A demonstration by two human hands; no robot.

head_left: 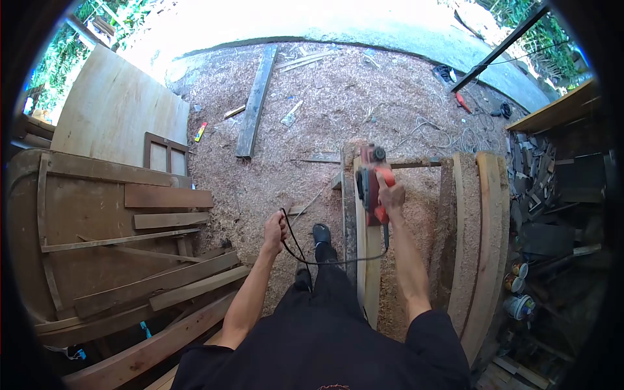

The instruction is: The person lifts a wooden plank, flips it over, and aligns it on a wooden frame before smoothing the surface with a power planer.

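Right hand grips the handle of a red planer resting on a narrow board set on edge. Left hand, fingers clenched, holds the black cord clear to the side. Sawdust covers the ground; wider planks stand just right of the board.

Under the right hand's fingers sits a red and black planer with an orange handle; the left fingers clutch its black cord above a pale plank.
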